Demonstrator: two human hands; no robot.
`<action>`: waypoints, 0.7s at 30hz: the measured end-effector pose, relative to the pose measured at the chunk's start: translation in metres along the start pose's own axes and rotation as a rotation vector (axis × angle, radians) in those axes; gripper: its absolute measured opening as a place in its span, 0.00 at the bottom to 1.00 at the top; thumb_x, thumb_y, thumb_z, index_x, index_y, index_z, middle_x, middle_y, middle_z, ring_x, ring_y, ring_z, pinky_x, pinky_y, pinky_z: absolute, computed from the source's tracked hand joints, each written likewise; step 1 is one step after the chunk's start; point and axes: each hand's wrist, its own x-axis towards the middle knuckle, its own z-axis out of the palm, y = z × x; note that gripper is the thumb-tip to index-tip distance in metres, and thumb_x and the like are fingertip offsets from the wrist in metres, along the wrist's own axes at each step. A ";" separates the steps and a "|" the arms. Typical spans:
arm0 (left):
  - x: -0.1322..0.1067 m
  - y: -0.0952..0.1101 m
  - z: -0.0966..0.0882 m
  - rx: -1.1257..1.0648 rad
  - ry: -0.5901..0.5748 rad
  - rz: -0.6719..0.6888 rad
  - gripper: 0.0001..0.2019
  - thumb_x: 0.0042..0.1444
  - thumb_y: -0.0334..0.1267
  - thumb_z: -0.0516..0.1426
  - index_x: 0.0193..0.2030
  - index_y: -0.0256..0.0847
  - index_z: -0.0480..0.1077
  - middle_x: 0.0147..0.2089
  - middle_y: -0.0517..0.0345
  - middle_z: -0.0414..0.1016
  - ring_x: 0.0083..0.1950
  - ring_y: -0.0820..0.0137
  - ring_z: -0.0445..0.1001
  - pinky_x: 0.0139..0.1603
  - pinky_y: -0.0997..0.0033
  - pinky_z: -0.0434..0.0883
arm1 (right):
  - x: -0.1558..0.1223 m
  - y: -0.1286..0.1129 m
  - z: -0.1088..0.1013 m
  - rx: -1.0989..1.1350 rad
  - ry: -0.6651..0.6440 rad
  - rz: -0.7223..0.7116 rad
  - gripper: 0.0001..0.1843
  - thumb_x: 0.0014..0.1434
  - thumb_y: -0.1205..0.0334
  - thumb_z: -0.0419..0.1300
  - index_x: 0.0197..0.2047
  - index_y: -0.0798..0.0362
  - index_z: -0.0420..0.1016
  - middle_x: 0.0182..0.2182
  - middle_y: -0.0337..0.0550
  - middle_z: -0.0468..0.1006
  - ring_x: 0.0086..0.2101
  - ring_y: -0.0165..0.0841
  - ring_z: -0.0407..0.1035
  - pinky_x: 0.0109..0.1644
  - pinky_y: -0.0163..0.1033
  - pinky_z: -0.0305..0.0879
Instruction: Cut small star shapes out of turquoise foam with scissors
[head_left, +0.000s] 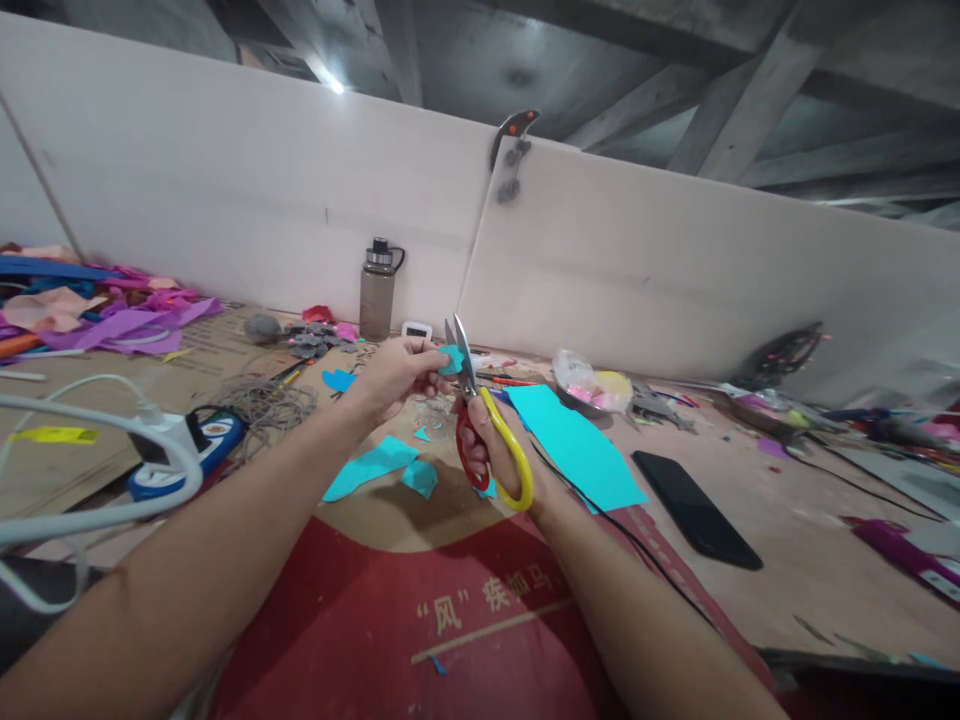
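Between the fingers of my left hand [401, 375] is a small piece of turquoise paper [451, 359], held up above the table. My right hand [491, 435] grips scissors [514, 462] with one red and one yellow handle loop. Their blades point up and stand apart, right beside the paper piece; whether they touch it I cannot tell. Below my hands lie a cut turquoise strip [373, 468] and a smaller turquoise scrap [420, 478]. A large turquoise sheet [577, 447] rests to the right of the scissors.
A black phone [696, 508] lies right of the sheet, with a dark cable [626, 535] between. At the back stands a grey bottle [377, 290]. A blue-and-white power strip [187, 455], tangled string [274, 405] and a coloured paper pile [112, 305] are on the left.
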 end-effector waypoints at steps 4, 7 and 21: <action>0.000 -0.002 0.001 -0.047 0.009 -0.008 0.08 0.48 0.27 0.65 0.27 0.35 0.68 0.25 0.54 0.78 0.22 0.74 0.76 0.20 0.79 0.62 | 0.000 0.002 0.002 0.026 0.022 -0.016 0.39 0.48 0.23 0.65 0.40 0.51 0.64 0.21 0.26 0.60 0.16 0.20 0.51 0.16 0.27 0.51; 0.000 -0.002 0.000 -0.058 0.029 -0.005 0.09 0.48 0.27 0.64 0.27 0.37 0.66 0.25 0.54 0.77 0.23 0.73 0.76 0.21 0.79 0.63 | 0.000 0.002 0.003 0.039 0.053 -0.021 0.37 0.51 0.25 0.65 0.40 0.50 0.64 0.21 0.26 0.61 0.16 0.20 0.51 0.15 0.27 0.52; 0.002 0.004 -0.006 -0.100 0.061 0.025 0.09 0.45 0.28 0.62 0.22 0.37 0.65 0.21 0.63 0.64 0.21 0.80 0.60 0.22 0.80 0.59 | 0.007 0.014 -0.009 -0.040 -0.086 -0.066 0.34 0.59 0.26 0.58 0.45 0.50 0.68 0.23 0.30 0.63 0.20 0.25 0.57 0.22 0.32 0.60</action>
